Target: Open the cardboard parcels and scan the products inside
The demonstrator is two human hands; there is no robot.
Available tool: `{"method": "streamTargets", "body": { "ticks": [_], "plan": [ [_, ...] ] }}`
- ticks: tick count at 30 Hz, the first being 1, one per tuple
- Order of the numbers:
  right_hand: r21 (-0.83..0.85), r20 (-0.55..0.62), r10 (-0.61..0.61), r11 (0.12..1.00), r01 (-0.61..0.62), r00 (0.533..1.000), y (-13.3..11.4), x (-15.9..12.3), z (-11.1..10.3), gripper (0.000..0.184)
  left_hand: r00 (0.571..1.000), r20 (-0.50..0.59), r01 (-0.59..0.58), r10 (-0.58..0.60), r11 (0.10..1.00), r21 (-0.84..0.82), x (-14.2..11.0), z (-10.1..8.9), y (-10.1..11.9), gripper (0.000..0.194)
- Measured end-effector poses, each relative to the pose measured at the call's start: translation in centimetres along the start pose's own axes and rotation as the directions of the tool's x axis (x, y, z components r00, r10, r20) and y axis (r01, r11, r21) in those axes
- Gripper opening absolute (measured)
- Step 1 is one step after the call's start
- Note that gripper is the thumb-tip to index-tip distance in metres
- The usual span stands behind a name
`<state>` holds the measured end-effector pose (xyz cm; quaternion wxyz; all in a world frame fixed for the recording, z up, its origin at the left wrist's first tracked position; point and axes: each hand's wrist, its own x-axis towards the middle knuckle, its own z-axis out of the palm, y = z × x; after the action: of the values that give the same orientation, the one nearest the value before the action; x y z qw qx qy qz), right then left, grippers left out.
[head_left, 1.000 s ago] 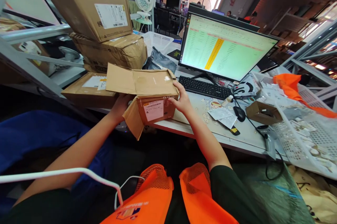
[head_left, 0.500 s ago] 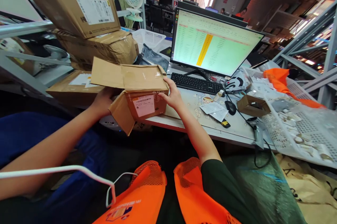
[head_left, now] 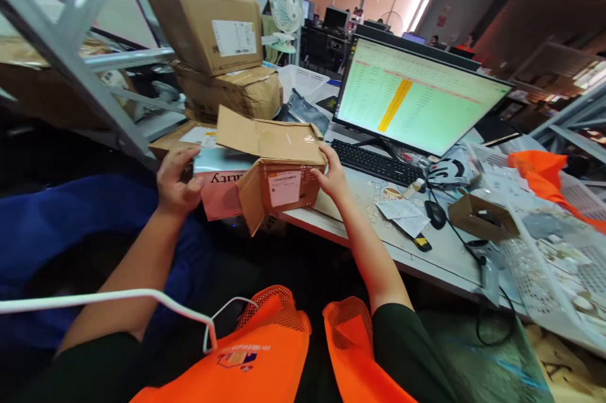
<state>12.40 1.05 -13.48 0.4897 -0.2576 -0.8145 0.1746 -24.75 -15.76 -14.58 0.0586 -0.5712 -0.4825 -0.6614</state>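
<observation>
Left hand (head_left: 178,180) grips a pink-and-blue box (head_left: 218,193) projecting from an open cardboard carton (head_left: 293,145); right hand (head_left: 332,174) clasps the carton's opposite end, apparently to brace it.

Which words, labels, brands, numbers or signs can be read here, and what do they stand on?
"uty": dark letters, seemingly part of a word, on the pink-and-blue box.
Label on the open carton: too small and blurred to read.
Label on the top stacked carton: too small.
Table of text on the monitor: too small.
Print on the orange vest: too blurred.
No number can be made out.
</observation>
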Motion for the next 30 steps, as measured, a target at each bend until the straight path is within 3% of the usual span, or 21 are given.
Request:
{"method": "streamTargets", "body": {
  "ticks": [2,5,7,9,11,13,15,16,18,21,24,26,28,30],
  "plan": [
    [0.045,-0.024,0.023,0.999,-0.022,0.999,0.6,0.0,-0.2,0.096,0.982,-0.158,-0.085,0.104,0.989,0.125,-1.0,-3.5,0.8,0.058],
    [0.069,-0.053,0.057,0.996,-0.053,0.997,-0.3,-0.4,-0.6,0.094,0.910,-0.403,-0.011,0.094,0.979,0.203,-1.9,-8.6,3.4,0.048],
    [0.004,-0.111,0.039,0.999,-0.038,0.993,-3.3,-1.3,-0.9,0.093,0.860,-0.511,0.071,0.017,0.986,0.152,-2.0,-11.1,5.6,0.042],
    [-0.028,-0.182,0.001,1.000,-0.006,0.983,-8.2,-3.1,-1.1,0.087,0.848,-0.523,0.135,-0.083,0.989,0.062,-2.1,-12.2,8.1,0.039],
    [0.091,-0.097,-0.023,0.995,0.032,0.995,-13.9,-5.7,-1.3,0.081,0.865,-0.476,0.165,-0.156,0.986,-0.024,-2.5,-11.5,10.7,0.039],
    [0.258,0.183,-0.048,0.966,-0.001,0.982,-18.7,-8.8,-1.1,0.101,0.902,-0.401,0.136,-0.159,0.987,-0.087,-3.4,-9.1,13.4,0.039],
    [0.322,0.338,-0.001,0.940,-0.115,0.941,-21.1,-11.7,-0.5,0.115,0.941,-0.329,0.035,-0.084,0.987,-0.154,-4.6,-6.0,15.7,0.041],
    [0.319,0.330,0.047,0.934,-0.158,0.943,-21.4,-12.9,-0.1,0.117,0.958,-0.283,-0.020,-0.034,0.983,-0.185,-5.2,-4.4,16.6,0.043],
    [0.272,0.200,0.130,0.945,-0.182,0.971,-20.5,-14.7,0.2,0.113,0.987,-0.157,-0.080,0.038,0.960,-0.269,-6.1,-1.6,17.6,0.048],
    [0.111,0.011,0.069,0.991,-0.069,0.998,-18.6,-15.6,-0.7,0.112,0.999,0.045,-0.005,0.027,0.904,-0.428,-6.4,0.8,17.4,0.048],
    [-0.051,-0.035,-0.105,0.993,0.104,0.994,-18.2,-15.3,-2.4,0.111,0.980,0.196,0.098,-0.014,0.898,-0.429,-5.8,1.7,16.7,0.039],
    [-0.080,-0.015,-0.161,0.984,0.160,0.987,-18.3,-15.3,-3.4,0.107,0.965,0.262,0.073,0.026,0.930,-0.361,-5.5,1.9,16.6,0.033],
    [-0.042,0.010,-0.140,0.989,0.140,0.990,-18.2,-15.9,-3.9,0.102,0.945,0.308,-0.005,0.111,0.945,-0.326,-5.4,1.9,16.6,0.035],
    [0.057,-0.018,-0.017,0.998,0.018,1.000,-17.7,-16.8,-4.1,0.094,0.960,0.237,-0.054,0.150,0.929,-0.367,-5.2,2.1,16.0,0.039]
  ]
}}
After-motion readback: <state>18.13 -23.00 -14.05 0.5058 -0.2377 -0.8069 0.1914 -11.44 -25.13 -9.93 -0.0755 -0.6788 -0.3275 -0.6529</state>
